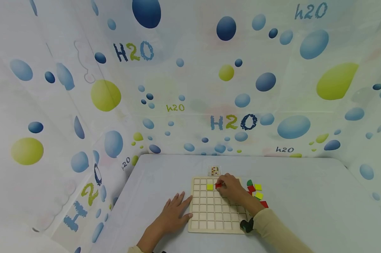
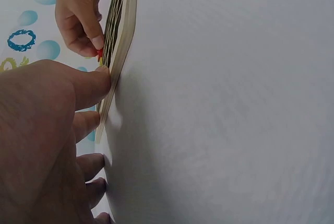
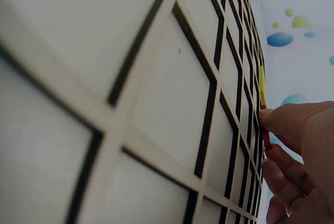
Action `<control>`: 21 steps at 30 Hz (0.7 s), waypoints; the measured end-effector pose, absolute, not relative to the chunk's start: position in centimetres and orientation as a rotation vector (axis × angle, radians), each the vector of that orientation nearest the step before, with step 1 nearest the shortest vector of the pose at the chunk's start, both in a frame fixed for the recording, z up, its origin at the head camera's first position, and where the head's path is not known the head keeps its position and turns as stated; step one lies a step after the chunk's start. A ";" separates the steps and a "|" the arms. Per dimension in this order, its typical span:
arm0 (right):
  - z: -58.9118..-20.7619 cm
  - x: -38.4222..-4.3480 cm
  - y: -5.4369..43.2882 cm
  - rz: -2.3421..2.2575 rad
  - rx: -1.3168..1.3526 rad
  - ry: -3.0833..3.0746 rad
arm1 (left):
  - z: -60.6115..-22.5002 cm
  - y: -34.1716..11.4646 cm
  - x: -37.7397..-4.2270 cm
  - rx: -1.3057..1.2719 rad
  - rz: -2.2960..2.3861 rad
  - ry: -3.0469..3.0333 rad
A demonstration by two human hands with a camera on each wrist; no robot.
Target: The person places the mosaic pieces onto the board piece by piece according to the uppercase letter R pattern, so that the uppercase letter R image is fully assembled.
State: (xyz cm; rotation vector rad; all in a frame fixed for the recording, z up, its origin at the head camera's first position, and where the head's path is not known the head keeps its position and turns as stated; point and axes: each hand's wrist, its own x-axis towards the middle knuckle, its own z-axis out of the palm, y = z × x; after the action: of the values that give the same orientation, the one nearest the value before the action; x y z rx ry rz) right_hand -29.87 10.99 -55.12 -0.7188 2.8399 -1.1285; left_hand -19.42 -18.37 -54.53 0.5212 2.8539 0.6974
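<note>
- While the right hand (image 1: 230, 188) pinches a red tile (image 1: 218, 186) between thumb and finger, the left hand (image 1: 174, 214) lies at the other side, fingers spread apart, holding nothing.
- Red tile: over the far part of the wooden grid board (image 1: 203, 227), just right of the yellow square tile (image 1: 210, 187); fingers cover some of it, so can't tell if it sits fully in its cell.
- Yellow square tile: in a cell, second row from the far edge, third column from the left.
- Left hand: palm down by the tabletop (image 1: 307, 196), thumb and forefinger tips touching the board's left edge.
- Pattern card (image 1: 214, 170): small, printed with a coloured grid, on the tabletop just beyond the board's far edge.
- Loose pieces right of the board, bunched close and partly overlapping: green rounded piece (image 1: 249, 182), yellow squares (image 1: 258, 187), red pieces (image 1: 264, 204) (right forearm passes near these).
- Black item (image 1: 246, 225) at the right wrist, over the board's near right corner; can't tell what it is.
- Beige sleeve (image 1: 274, 228) on the right arm.
- Backdrop (image 1: 197, 77): white sheet, blue and yellow-green drops, "H2O" lettering, behind and left of the tabletop.
</note>
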 end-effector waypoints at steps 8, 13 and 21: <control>-54.9 -29.6 10.5 -1.092 -0.751 2.825 | -54.4 -18.4 -19.4 0.537 0.712 2.857; -54.9 -29.5 10.5 -1.057 -0.783 2.848 | -54.6 -18.4 -19.5 0.522 0.691 2.859; -54.6 -28.9 11.1 -1.086 -0.751 2.860 | -54.5 -18.4 -19.4 0.540 0.714 2.858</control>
State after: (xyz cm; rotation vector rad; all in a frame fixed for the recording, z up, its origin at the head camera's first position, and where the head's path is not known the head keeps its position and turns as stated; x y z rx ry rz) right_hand -28.89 11.12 -54.58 -0.7507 2.8603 -1.0862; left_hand -19.39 -18.45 -54.47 0.5397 2.8580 0.7138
